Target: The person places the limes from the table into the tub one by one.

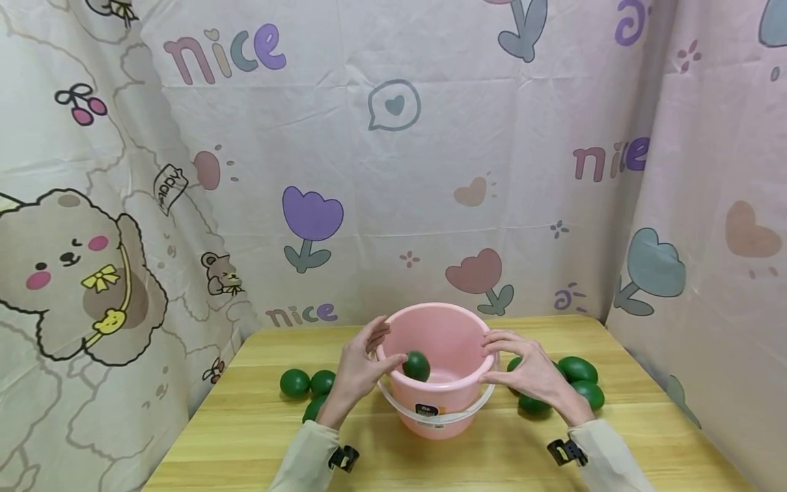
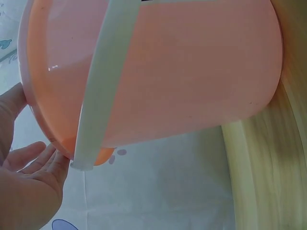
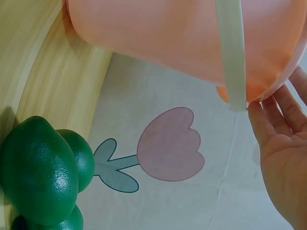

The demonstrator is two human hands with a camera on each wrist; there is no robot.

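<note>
A pink bucket (image 1: 435,410) stands on the wooden table in the head view, its white handle (image 1: 402,408) hanging down across the front. One dark green, lime-like fruit (image 1: 416,366) lies inside it. My left hand (image 1: 363,362) holds the left side of the rim, with the thumb toward the front and the fingers farther back. On the opposite side my right hand (image 1: 525,369) holds the rim with thumb and fingertips. The left wrist view has the left fingers (image 2: 57,165) at the rim beside the handle's end. Likewise, the right fingers (image 3: 261,117) meet the rim in the right wrist view.
Several green fruits (image 1: 295,384) lie left of the bucket, partly behind the left forearm. More green fruits (image 1: 578,370) are grouped at the right, some hidden by the right hand. A printed curtain (image 1: 393,178) hangs behind the wooden table (image 1: 240,437).
</note>
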